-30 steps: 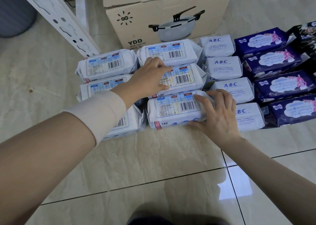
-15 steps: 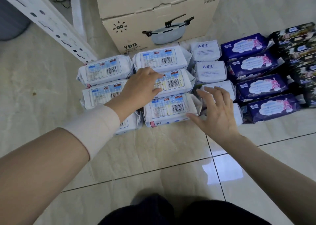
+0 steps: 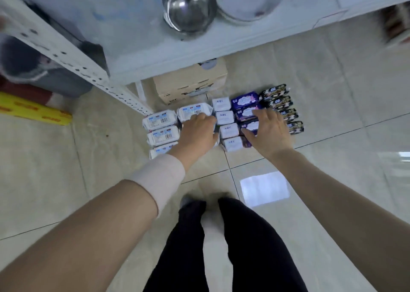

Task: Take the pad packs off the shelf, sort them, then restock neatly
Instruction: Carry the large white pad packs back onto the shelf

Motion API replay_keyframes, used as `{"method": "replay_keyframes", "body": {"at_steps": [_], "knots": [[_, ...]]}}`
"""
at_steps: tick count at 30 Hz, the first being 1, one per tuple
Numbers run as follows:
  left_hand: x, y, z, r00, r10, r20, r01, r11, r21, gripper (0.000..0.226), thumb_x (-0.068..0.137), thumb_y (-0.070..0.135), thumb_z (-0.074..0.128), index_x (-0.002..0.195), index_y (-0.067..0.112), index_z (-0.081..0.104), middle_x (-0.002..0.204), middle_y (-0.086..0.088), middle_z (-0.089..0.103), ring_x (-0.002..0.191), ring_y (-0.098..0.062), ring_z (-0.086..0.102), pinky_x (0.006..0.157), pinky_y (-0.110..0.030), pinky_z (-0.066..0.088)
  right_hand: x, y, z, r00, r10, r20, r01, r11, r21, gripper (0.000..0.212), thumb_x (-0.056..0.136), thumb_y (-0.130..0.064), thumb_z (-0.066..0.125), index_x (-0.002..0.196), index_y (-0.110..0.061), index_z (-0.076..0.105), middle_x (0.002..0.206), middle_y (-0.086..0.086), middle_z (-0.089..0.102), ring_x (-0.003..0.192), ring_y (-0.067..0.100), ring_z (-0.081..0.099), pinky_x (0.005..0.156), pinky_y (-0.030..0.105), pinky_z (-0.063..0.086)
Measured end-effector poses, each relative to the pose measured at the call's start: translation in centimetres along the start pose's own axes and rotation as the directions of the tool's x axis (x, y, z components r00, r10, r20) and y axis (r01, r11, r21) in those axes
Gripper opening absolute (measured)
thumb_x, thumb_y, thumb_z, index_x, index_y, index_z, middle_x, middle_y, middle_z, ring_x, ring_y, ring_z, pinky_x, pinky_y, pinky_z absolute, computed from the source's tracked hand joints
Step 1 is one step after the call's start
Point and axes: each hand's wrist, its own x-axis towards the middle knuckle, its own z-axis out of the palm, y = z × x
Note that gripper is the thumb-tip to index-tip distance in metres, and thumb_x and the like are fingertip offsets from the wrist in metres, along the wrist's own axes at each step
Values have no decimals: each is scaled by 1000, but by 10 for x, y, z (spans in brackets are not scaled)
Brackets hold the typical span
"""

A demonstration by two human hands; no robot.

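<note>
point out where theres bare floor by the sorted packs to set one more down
Bare floor lies left of the white barcode packs, toward the yellow box; right of the black packs; and in front of the rows, before the person's legs. Crowded: the rows touch, the cardboard box stands behind, the left hand and right hand cover the middle.

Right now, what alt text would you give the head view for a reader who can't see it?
Both hands reach down to pad packs sorted in columns on the floor: left hand on the white packs, right hand spread over the purple packs. ABC packs lie between, black packs far right.
</note>
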Motion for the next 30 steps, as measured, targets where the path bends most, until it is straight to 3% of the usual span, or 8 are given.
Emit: {"method": "replay_keyframes", "body": {"at_steps": [7, 13, 17, 25, 30], "knots": [[-55, 115, -111, 997, -40, -61, 41, 999, 14, 41, 94, 29, 49, 131, 14, 46, 131, -11, 48, 123, -30, 41, 99, -36, 34, -36, 30, -153, 999, 22, -33, -22, 1000, -2, 55, 86, -37, 59, 133, -13, 43, 134, 13, 44, 127, 32, 34, 103, 39, 27], [-58, 226, -163, 982, -64, -177, 70, 997, 30, 41, 93, 30, 49, 131, 13, 47, 132, -10, 47, 121, -28, 43, 99, -38, 36, -34, 91, -251, 989, -92, -113, 100, 992, 70, 55, 86, -34, 59, 134, -12, 44, 135, 10, 45, 128, 30, 33, 101, 38, 28], [-56, 285, -191, 968, -33, -249, 42, 999, 32, 44, 93, 30, 48, 133, 14, 42, 133, -9, 46, 121, -26, 43, 100, -37, 36, -30, 136, -311, 982, -144, -121, 146, 989, 12, 56, 87, -37, 58, 135, -12, 42, 136, 10, 43, 129, 29, 32, 103, 39, 28], [-49, 332, -293, 866, 8, -501, -17, 1000, -13, 47, 94, 36, 48, 138, 23, 38, 140, 0, 42, 128, -18, 39, 104, -32, 33, 10, 139, -414, 891, -284, -354, 299, 954, -12, 50, 83, -27, 66, 125, -4, 52, 121, 17, 55, 116, 36, 47, 95, 44, 39], [-34, 337, -353, 796, 13, -606, -35, 999, -25, 44, 93, 34, 48, 135, 21, 42, 135, -2, 47, 123, -20, 44, 100, -33, 36, 42, 114, -469, 854, -287, -435, 303, 953, -33, 49, 84, -27, 65, 125, -4, 52, 122, 19, 54, 115, 37, 46, 94, 43, 39]]}}
